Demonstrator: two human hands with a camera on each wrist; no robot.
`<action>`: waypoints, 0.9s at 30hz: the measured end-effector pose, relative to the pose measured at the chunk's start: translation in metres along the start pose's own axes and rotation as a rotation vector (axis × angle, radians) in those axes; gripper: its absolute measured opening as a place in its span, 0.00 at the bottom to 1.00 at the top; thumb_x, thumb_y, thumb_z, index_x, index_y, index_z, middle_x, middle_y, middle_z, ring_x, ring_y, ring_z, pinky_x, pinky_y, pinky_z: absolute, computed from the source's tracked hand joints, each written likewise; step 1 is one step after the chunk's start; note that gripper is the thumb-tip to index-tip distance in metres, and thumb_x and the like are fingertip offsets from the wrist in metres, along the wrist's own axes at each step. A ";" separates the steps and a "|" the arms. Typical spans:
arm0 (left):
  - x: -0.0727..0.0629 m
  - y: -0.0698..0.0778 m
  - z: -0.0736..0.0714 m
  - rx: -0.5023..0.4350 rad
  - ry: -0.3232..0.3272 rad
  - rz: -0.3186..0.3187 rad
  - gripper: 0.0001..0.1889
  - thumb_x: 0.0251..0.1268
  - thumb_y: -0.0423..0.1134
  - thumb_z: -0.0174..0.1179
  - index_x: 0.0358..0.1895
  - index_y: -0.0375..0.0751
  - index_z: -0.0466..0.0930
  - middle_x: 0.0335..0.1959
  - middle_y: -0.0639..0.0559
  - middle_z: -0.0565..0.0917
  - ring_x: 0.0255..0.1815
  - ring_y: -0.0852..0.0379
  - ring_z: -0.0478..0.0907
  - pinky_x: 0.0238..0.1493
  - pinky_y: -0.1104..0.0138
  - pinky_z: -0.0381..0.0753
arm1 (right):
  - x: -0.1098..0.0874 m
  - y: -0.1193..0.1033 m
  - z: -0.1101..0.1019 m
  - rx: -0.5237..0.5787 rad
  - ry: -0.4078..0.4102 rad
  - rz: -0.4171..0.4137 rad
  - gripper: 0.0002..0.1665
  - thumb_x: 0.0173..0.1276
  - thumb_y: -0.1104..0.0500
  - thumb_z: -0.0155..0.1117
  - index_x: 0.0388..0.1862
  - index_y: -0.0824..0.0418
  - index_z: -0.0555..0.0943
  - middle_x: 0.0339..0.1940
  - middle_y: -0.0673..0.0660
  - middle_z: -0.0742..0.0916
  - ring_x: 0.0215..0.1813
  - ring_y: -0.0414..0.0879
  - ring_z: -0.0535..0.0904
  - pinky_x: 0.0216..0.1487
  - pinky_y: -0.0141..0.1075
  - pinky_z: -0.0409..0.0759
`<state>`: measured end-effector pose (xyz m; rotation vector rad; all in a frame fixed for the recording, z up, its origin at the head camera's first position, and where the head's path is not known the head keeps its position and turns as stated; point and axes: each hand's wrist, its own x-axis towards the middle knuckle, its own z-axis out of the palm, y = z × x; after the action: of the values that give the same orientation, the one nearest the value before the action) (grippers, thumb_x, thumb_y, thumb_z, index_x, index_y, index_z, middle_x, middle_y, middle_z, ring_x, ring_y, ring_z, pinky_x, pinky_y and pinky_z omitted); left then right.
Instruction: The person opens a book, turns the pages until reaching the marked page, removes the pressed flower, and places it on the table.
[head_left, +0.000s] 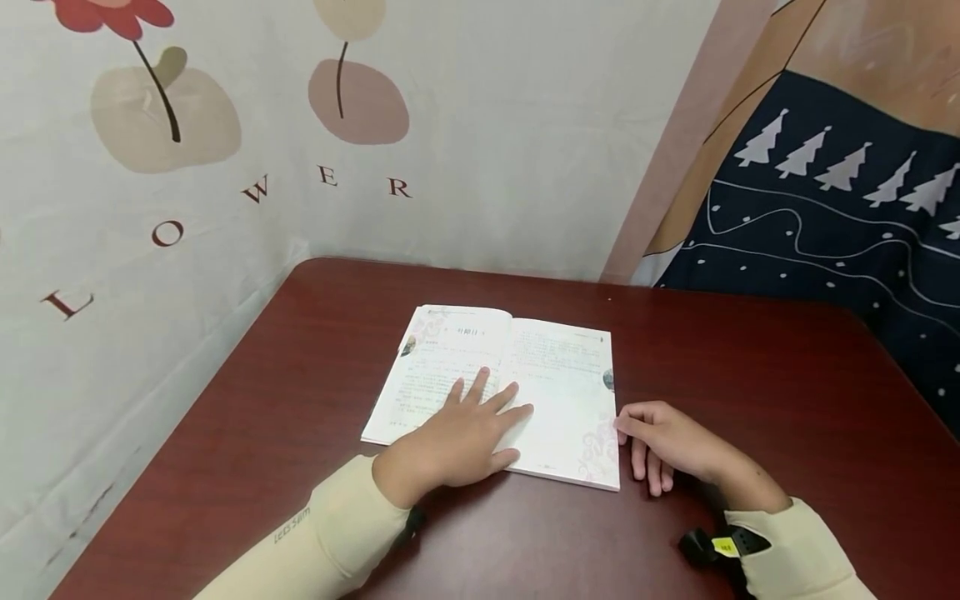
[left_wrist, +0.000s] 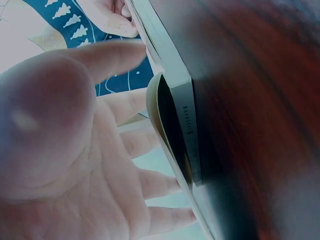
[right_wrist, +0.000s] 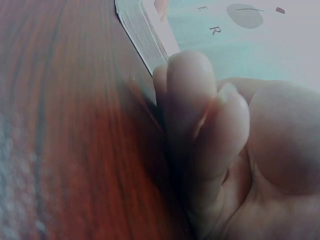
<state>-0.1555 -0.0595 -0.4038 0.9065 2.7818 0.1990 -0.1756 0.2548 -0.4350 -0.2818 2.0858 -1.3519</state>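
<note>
An open book point(head_left: 555, 433) with white printed pages lies on the dark red table. Across its middle, near the fold, my left hand point(head_left: 465, 437) rests with fingers spread and fairly straight. The left wrist view shows the palm side of that hand point(left_wrist: 75, 165) over the pages, with the book's spine point(left_wrist: 186, 112) beside it. My right hand point(head_left: 671, 446) is at the book's right edge, thumb and index finger close together there, other fingers bent downward. In the right wrist view its bent fingers point(right_wrist: 192, 95) hide the near page edges, so whether they pinch a page is unclear.
The brown-red table point(head_left: 300, 375) extends around the book on all sides. Behind it hangs a pale cloth point(head_left: 510, 167) with flower prints and letters; a dark blue tree-patterned cloth point(head_left: 825, 217) hangs at the right. A black wrist device point(head_left: 701, 546) is by the right sleeve.
</note>
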 end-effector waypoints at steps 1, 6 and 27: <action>0.000 0.000 0.000 -0.010 -0.005 -0.001 0.31 0.73 0.56 0.55 0.76 0.57 0.64 0.80 0.49 0.60 0.82 0.32 0.45 0.75 0.36 0.54 | 0.000 0.000 0.000 0.002 -0.001 0.002 0.21 0.81 0.52 0.48 0.40 0.71 0.73 0.17 0.59 0.83 0.10 0.44 0.79 0.12 0.36 0.77; 0.000 0.000 0.001 -0.012 -0.009 0.006 0.36 0.68 0.62 0.57 0.76 0.56 0.63 0.80 0.49 0.60 0.82 0.32 0.45 0.75 0.36 0.53 | 0.000 0.000 0.000 0.002 -0.003 0.002 0.21 0.81 0.52 0.48 0.39 0.71 0.73 0.17 0.59 0.83 0.11 0.45 0.80 0.12 0.36 0.77; 0.000 0.000 -0.001 0.013 -0.011 0.009 0.37 0.66 0.64 0.58 0.76 0.58 0.63 0.80 0.48 0.59 0.81 0.31 0.45 0.75 0.36 0.54 | 0.000 -0.002 0.000 -0.011 -0.006 -0.005 0.21 0.81 0.52 0.48 0.40 0.71 0.73 0.17 0.59 0.83 0.11 0.44 0.80 0.13 0.35 0.77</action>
<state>-0.1560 -0.0599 -0.4032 0.9204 2.7723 0.1765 -0.1758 0.2542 -0.4327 -0.2952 2.0892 -1.3414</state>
